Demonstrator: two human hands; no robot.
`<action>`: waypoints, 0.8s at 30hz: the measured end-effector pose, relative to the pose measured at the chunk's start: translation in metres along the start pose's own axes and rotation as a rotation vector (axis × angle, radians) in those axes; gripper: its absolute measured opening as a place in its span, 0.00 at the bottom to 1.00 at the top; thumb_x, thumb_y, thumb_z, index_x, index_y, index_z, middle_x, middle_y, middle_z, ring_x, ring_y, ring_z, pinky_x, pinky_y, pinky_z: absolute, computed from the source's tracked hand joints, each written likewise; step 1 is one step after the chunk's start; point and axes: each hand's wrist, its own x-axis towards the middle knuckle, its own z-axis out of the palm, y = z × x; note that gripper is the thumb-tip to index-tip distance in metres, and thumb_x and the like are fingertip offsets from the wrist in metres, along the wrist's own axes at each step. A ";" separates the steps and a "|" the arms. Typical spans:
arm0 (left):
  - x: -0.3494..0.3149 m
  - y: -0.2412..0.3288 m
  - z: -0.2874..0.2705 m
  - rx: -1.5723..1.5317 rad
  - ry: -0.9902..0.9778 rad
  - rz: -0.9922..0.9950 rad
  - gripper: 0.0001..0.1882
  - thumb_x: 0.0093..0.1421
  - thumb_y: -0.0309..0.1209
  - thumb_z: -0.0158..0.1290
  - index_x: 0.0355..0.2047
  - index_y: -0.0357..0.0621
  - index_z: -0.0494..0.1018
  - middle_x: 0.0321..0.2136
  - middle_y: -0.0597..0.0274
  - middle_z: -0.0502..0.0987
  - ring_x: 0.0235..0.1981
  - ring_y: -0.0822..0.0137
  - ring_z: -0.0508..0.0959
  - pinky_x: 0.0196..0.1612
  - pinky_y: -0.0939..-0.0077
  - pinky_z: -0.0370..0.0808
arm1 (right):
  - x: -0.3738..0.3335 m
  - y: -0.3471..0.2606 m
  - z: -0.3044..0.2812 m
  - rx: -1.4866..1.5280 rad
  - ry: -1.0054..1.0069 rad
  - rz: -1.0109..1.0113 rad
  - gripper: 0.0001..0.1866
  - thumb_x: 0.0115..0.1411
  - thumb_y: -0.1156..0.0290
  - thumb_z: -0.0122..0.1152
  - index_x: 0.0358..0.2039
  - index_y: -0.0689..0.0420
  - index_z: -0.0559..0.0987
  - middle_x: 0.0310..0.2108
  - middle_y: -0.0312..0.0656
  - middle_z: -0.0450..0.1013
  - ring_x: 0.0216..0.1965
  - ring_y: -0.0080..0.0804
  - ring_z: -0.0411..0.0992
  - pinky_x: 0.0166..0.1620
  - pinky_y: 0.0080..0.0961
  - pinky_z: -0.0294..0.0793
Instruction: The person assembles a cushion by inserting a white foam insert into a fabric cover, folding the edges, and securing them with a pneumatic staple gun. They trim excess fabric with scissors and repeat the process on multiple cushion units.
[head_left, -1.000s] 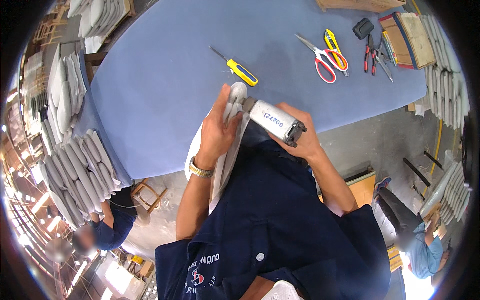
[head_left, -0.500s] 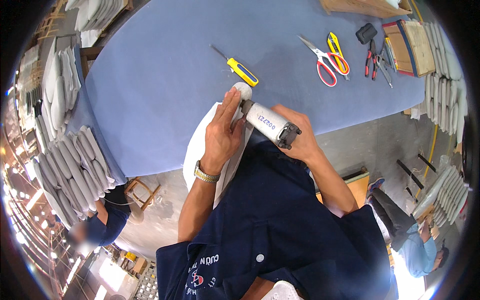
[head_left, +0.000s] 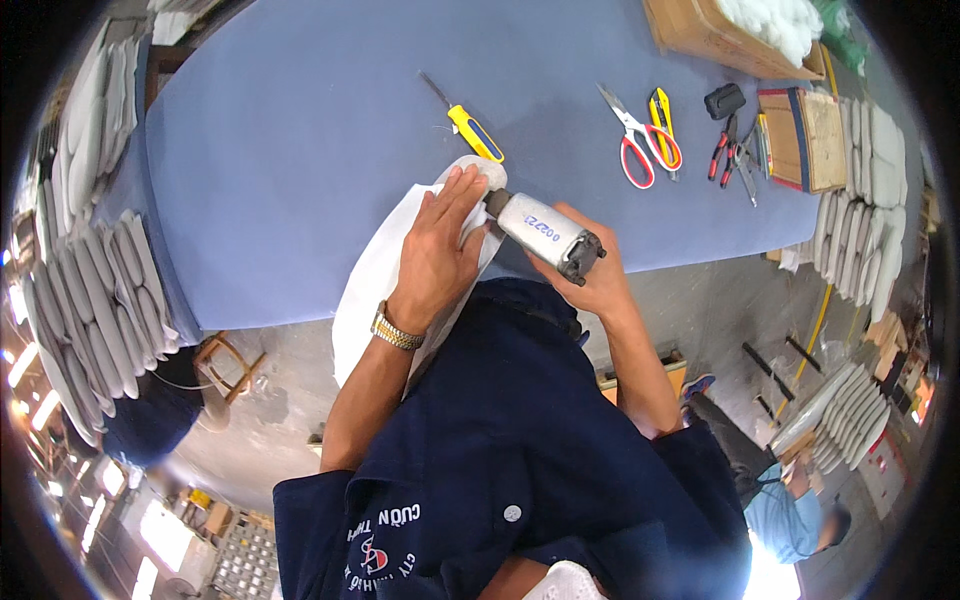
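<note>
My right hand is closed around a silver-and-black staple gun. The gun's dark front end meets the edge of a padded panel in front of me. White and light grey fabric covers the panel, which slants from the blue table toward my body. My left hand lies on it, fingers stretched out flat and thumb close to the gun's front. A yellow-handled screwdriver rests on the table just beyond the panel's far end. The gun's grip and trigger are hidden from above.
On the blue table, to the right, lie red-and-white scissors, a yellow utility knife and red-handled pliers. Behind them stands a carton with white stuffing. Stacked grey cushions flank the left side. A person is at the lower right.
The view has shifted, and more of the carton shows. Both hands remain at the panel's far end; the panel slants a little more to the left. The gun remains against its edge.
</note>
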 end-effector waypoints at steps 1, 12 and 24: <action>-0.006 0.000 0.004 0.025 0.019 0.010 0.32 0.58 0.20 0.62 0.63 0.44 0.72 0.66 0.52 0.72 0.70 0.50 0.67 0.71 0.48 0.64 | -0.007 0.006 -0.002 0.000 0.019 0.002 0.15 0.53 0.72 0.75 0.40 0.61 0.80 0.31 0.42 0.79 0.33 0.33 0.78 0.39 0.28 0.76; -0.029 0.025 0.008 0.013 0.089 -0.022 0.35 0.58 0.33 0.67 0.66 0.45 0.70 0.67 0.52 0.71 0.68 0.51 0.70 0.70 0.50 0.64 | 0.013 0.080 -0.032 -0.269 0.231 0.198 0.24 0.58 0.66 0.73 0.51 0.66 0.80 0.47 0.52 0.81 0.46 0.44 0.82 0.51 0.33 0.78; -0.393 -0.176 0.039 -1.098 0.712 -1.143 0.23 0.74 0.39 0.52 0.64 0.40 0.72 0.55 0.58 0.80 0.52 0.66 0.81 0.53 0.69 0.79 | 0.060 0.026 0.023 0.210 -0.166 0.282 0.22 0.73 0.57 0.57 0.58 0.59 0.79 0.44 0.40 0.80 0.42 0.21 0.77 0.42 0.20 0.74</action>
